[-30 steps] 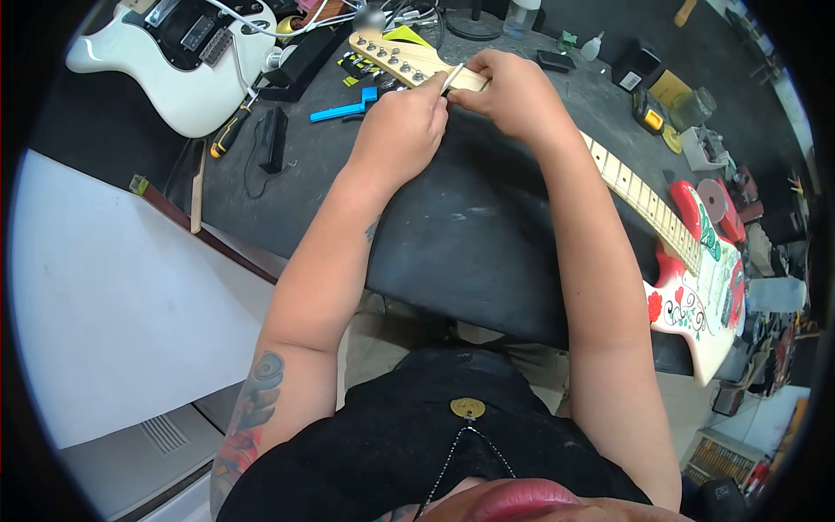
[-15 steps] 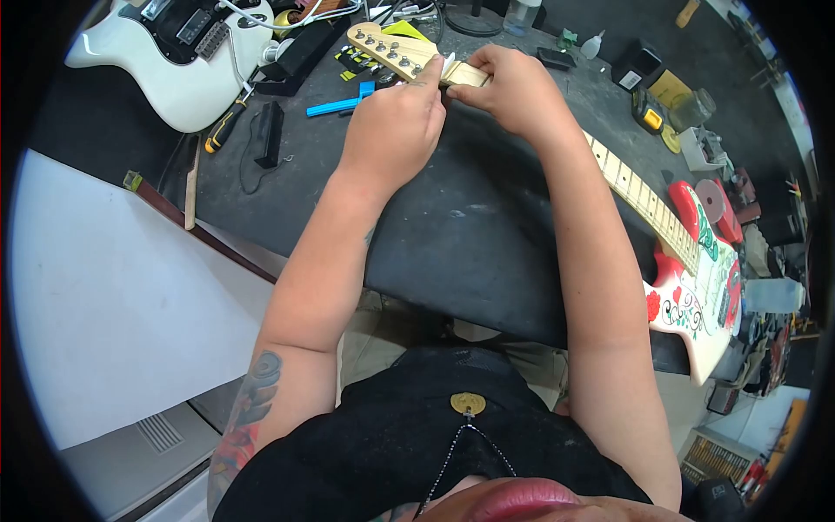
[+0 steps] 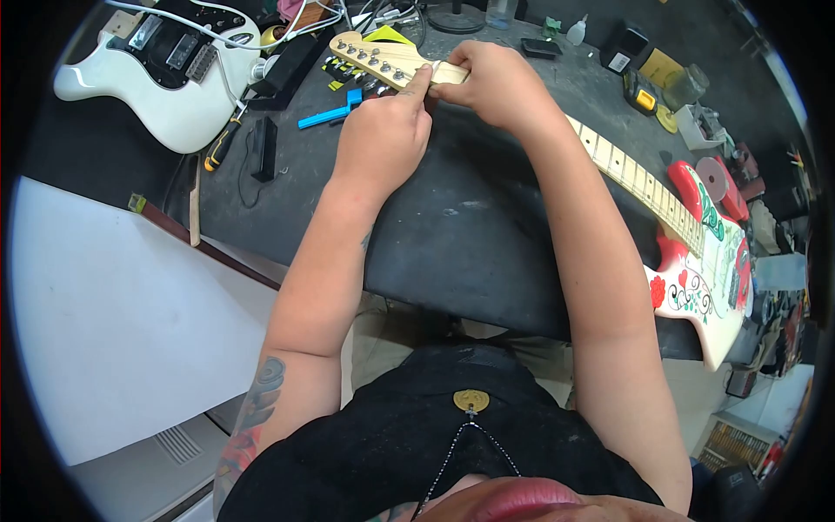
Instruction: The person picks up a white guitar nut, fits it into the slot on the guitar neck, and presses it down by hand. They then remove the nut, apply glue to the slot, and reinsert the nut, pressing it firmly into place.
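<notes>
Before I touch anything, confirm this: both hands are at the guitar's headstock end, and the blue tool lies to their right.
Wrong side: the head view shows the blue tool to the left of the left hand and right hand, both at the headstock end of the guitar.

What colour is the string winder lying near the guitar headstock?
Bright blue plastic string winder, clearest in the head view.

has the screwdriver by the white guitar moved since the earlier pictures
No, the screwdriver lies at the same spot beside the white guitar; only the camera's view has shifted.
</notes>
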The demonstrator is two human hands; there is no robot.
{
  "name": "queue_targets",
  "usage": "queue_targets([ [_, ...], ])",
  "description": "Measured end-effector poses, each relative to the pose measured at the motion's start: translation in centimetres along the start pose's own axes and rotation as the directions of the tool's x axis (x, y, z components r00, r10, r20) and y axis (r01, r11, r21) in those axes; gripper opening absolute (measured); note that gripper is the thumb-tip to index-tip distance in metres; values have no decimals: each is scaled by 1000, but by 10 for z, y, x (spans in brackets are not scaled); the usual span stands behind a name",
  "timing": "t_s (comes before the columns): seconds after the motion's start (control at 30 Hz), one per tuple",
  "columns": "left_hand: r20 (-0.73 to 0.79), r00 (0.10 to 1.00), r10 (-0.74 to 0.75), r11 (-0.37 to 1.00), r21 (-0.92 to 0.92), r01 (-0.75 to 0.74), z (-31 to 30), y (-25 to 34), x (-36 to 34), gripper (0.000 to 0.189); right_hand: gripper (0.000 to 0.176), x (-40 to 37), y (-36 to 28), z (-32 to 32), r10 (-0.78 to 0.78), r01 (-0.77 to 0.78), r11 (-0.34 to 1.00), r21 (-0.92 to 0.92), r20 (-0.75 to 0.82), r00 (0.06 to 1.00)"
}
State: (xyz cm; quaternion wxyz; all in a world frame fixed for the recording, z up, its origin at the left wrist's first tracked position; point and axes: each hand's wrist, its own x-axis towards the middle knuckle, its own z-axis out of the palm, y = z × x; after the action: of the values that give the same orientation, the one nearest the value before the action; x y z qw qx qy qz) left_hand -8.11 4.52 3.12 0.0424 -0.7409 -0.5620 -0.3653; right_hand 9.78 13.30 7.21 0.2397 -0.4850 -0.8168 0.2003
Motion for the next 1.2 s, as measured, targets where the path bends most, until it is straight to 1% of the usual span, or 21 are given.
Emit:
queue_targets([
  [0.07,20,1000,-6,999,54,5,1,0,0,48,53,-1,-3,-2,21,-20,1000,-10,19,1000],
  [0.2,26,1000,-8,995,96,5,1,1,-1,49,54,1,-1,1,10,-10,999,-39,-9,1000],
  [0.27,-13,999,52,986,162,-49,3,1,-2,49,53,1,0,1,0,0,999,-47,6,1000],
  [0.3,-9,998,55,986,161,-53,2,1,-2,49,53,1,2,3,4,-4,999,-45,4,1000],
  [0.37,17,999,-43,992,118,41,0,1,-2,51,56,2,5,6,-11,11,1000,-14,-29,1000],
  [0.5,11,999,-44,994,98,43,0,-1,-3,50,53,2,6,5,-9,9,1000,0,-10,1000],
  [0.6,-2,999,-42,998,54,42,0,-2,-3,48,53,3,6,6,-24,23,999,-29,-22,999],
  [0.67,14,996,-86,996,-9,86,-2,0,-2,47,53,3,6,6,-18,18,1000,-25,-17,1000],
  [0.9,22,997,-72,997,-41,73,2,-2,1,46,52,2,3,4,-15,15,999,-35,-8,1000],
  [0.97,14,998,-54,998,-12,54,5,-3,4,45,45,1,4,5,-20,20,1000,-24,-17,1000],
  [1.0,16,998,-52,999,-11,53,6,-4,6,45,45,0,3,4,-18,17,1000,-22,-18,1000],
  [1.07,15,999,-48,999,-9,48,8,-4,10,44,53,-1,0,1,-10,10,999,-32,4,1000],
  [1.2,25,998,-55,998,1,55,8,-3,14,43,54,-2,-2,-3,1,0,1000,-18,19,1000],
])
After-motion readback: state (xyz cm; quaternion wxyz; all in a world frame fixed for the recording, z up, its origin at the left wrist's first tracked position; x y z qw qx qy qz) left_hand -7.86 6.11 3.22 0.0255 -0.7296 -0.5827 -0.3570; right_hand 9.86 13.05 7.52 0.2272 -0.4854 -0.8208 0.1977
